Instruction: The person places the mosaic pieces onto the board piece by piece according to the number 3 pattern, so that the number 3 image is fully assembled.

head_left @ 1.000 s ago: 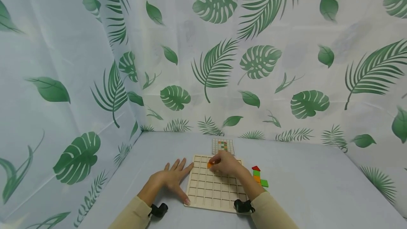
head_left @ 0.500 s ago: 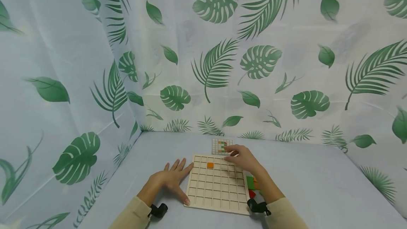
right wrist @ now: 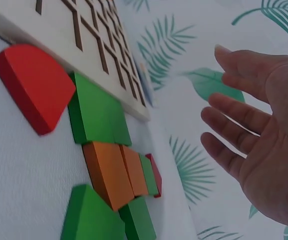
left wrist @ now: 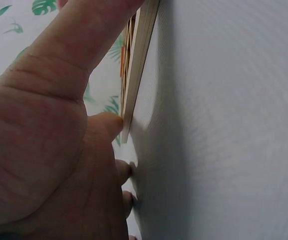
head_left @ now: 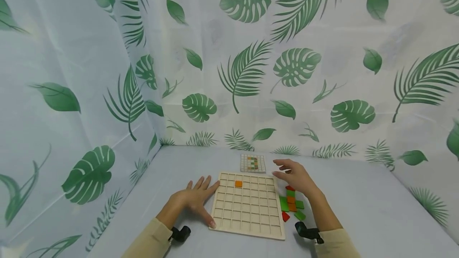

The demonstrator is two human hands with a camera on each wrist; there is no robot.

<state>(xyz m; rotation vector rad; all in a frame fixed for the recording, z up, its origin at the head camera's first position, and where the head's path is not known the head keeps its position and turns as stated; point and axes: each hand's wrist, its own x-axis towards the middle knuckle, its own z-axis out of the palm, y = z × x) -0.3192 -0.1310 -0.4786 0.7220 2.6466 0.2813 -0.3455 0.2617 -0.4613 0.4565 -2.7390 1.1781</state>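
Note:
A wooden grid board [head_left: 247, 206] lies on the table, with one orange square tile [head_left: 238, 184] in a cell of its far row. My left hand [head_left: 195, 201] is spread along the board's left side, thumb on the near left corner and index finger at the left edge. Over the far right side of the board, my right hand [head_left: 293, 174] hovers with loosely bent fingers and nothing in them; the right wrist view shows the bare palm [right wrist: 276, 135]. Below it, right of the board, lie loose green, orange and red pieces, among them an orange block [right wrist: 109, 172] and a red rounded piece [right wrist: 36, 85].
Behind the board lies a small pattern card [head_left: 252, 163] printed with a grid and coloured squares. A white cloth with green leaves [head_left: 236, 79] hangs behind and to the left of the table. A green tile [head_left: 300, 215] lies nearest the right wrist camera mount [head_left: 306, 231].
My right hand let go of the orange tile in the far row, then moved right, off the board and above the loose pieces. The left hand stayed at the board's edge.

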